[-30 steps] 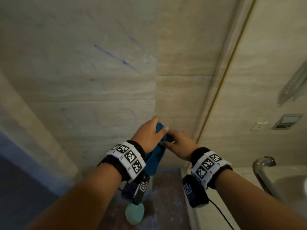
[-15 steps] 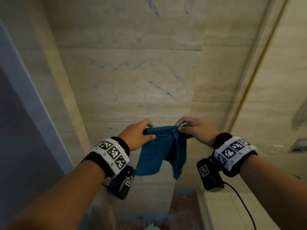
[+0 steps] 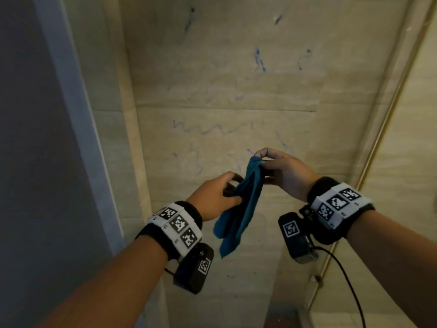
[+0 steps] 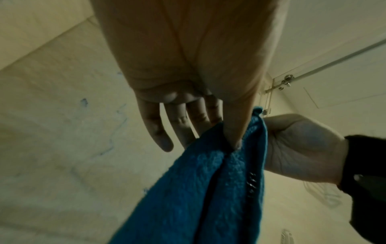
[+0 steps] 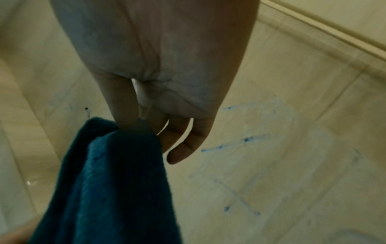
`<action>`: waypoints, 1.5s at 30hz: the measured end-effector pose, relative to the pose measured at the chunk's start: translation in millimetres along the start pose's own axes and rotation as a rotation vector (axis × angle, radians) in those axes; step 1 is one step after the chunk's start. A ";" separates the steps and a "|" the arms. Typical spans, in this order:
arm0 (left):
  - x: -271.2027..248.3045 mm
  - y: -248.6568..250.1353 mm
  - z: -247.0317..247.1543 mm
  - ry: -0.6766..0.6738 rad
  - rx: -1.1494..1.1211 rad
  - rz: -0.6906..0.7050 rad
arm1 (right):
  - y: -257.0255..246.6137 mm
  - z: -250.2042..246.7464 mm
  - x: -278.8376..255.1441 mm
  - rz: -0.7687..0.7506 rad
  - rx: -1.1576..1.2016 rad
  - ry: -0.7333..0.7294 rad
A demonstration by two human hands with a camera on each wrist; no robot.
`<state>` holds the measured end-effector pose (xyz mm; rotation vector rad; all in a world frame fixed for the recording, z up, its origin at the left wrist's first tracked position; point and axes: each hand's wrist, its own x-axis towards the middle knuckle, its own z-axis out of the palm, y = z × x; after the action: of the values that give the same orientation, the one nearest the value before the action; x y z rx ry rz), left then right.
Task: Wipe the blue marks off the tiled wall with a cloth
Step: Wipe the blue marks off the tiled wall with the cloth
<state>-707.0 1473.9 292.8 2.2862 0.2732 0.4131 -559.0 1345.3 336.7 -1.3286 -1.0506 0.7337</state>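
The wall [image 3: 236,91] fills the head view, beige tiles in wide courses; a grey panel [image 3: 35,138] stands at its left and a thin metal strip [image 3: 378,147] runs up its right; blue marks [image 3: 212,130] squiggle across the middle tile, with a darker streak higher up and fainter smears lower down, so the wiping looks not yet begun. The cloth [image 3: 238,209] hangs in the air in front of the wall, apart from it, folded lengthwise into a narrow drape; the right hand [image 3: 281,171] pinches its top corner between thumb and forefinger, the other fingers loose; the left hand [image 3: 215,197] pinches the fold lower down, thumb pressed into it. The cloth seems light, soft and limp, a terry weave that should grip the tile rather than slide; held by a corner it just dangles, so it probably wants bunching into a pad under the palm before pressing on the marks.
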 end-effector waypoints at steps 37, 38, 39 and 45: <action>156.8 188.1 -261.9 0.709 1.033 0.316 | -254.5 -49.8 143.2 -0.685 -0.890 0.722; 164.4 189.0 -267.0 0.719 1.079 0.294 | -264.2 -53.3 148.4 -0.688 -0.925 0.745; 172.9 189.7 -271.1 0.724 1.120 0.265 | -274.3 -56.8 153.9 -0.702 -0.960 0.773; 218.8 181.0 -281.7 0.719 1.187 0.148 | -320.2 -78.9 183.1 -0.750 -1.096 0.978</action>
<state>-598.8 1610.5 652.8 3.1967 0.8933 1.4558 -460.5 1433.8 689.8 -1.6709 -0.9757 -1.1401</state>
